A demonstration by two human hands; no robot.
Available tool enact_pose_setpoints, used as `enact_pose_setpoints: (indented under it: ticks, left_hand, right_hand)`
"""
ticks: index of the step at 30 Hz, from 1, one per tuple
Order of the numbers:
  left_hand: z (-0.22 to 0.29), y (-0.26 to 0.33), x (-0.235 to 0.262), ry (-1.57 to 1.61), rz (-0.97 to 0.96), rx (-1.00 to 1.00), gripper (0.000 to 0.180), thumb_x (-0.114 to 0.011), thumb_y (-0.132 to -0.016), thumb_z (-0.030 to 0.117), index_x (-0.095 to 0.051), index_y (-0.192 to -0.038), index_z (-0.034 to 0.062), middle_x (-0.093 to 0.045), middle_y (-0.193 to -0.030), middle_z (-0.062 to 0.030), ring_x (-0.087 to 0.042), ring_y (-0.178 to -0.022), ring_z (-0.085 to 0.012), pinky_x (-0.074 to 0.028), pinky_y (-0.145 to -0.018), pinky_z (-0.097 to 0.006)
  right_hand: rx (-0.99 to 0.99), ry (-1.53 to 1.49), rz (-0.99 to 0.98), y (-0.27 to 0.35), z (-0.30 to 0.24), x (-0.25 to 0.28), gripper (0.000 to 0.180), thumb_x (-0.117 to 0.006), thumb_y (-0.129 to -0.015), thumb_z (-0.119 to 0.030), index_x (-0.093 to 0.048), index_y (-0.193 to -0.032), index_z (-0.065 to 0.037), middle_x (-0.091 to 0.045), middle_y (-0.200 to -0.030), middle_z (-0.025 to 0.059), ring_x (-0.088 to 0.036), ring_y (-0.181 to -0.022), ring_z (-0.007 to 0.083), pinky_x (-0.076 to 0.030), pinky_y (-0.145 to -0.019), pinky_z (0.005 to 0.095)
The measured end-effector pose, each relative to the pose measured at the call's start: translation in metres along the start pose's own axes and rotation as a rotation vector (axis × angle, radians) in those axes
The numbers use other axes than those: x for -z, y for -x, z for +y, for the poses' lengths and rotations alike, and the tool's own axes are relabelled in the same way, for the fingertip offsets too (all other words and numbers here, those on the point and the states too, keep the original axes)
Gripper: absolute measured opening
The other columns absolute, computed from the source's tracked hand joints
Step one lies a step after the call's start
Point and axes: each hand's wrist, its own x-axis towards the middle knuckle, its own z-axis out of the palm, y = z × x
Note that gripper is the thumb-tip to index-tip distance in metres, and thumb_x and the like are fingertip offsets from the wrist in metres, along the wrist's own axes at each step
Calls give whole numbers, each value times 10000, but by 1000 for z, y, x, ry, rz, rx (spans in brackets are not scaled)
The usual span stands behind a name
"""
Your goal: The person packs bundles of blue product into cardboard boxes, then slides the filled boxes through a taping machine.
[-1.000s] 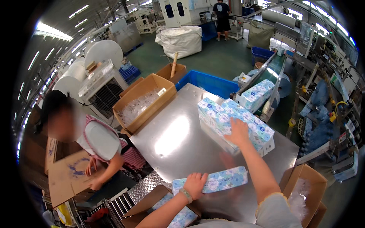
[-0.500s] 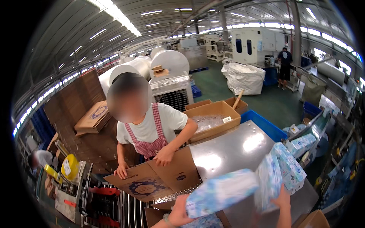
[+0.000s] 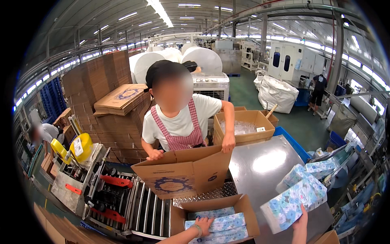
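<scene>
My left hand reaches into an open carton, fingers spread on the blue-and-white floral tissue packs lying inside in a row. My right hand grips the near edge of a similar tissue pack, tilted over the metal table. Behind it more packs lie at the table's right side, partly overlapped by the held one. Across from me, a person in a checked apron holds a partly unfolded carton by its upper edge with both hands.
A roller conveyor runs left of my carton, beside a taping machine with yellow parts. Stacked flat cartons stand behind it. A carton of clear plastic and a blue bin border the table's far side.
My left hand has gone from holding a pack above the carton to resting on packs inside it. My right hand has brought a pack leftward. The person's carton has opened out somewhat.
</scene>
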Motion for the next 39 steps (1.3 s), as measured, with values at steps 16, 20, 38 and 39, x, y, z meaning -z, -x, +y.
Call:
enact_pose_setpoints:
  ticks: [16, 20, 38, 39]
  left_hand:
    - [5, 34, 7, 245, -59, 224, 726, -692, -844, 499, -524, -1384, 44, -437, -1528, -189, -376, -1436, -380, -295, -1154, -552]
    - [3, 45, 30, 251, 399, 85, 666, -659, -889, 489, -548, -1362, 34, -423, -1512, -243, -367, -1425, -417, -285, -1152, -588]
    - [-4, 117, 46, 18, 782, 498, 682, -758, -825, 348, -524, -1387, 44, -414, -1531, -212, -366, -1448, -385, -321, -1168, -523]
    - [-9, 133, 53, 179, 775, 638, 639, -752, -819, 348, -555, -1346, 44, -481, -1469, -221, -450, -1373, -383, -380, -1120, -504]
  right_hand:
    - [879, 2157, -1373, -16, 288, -139, 638, -730, -856, -276, -537, -1464, -263, -493, -1447, 225, -414, -1407, 369, -305, -1136, 622]
    - [761, 2179, -1238, -12, 280, -135, 687, -670, -923, -405, -431, -1533, -200, -431, -1519, 209, -376, -1440, 369, -250, -1156, 653]
    - [893, 1560, -396, 3, 192, -117, 513, -690, -764, -54, -606, -1264, 17, -673, -1106, 151, -636, -1057, 339, -469, -979, 464]
    - [790, 1671, -443, -9, 191, -83, 397, -663, -852, -189, -653, -1178, 39, -677, -1083, 233, -645, -1018, 383, -491, -913, 496]
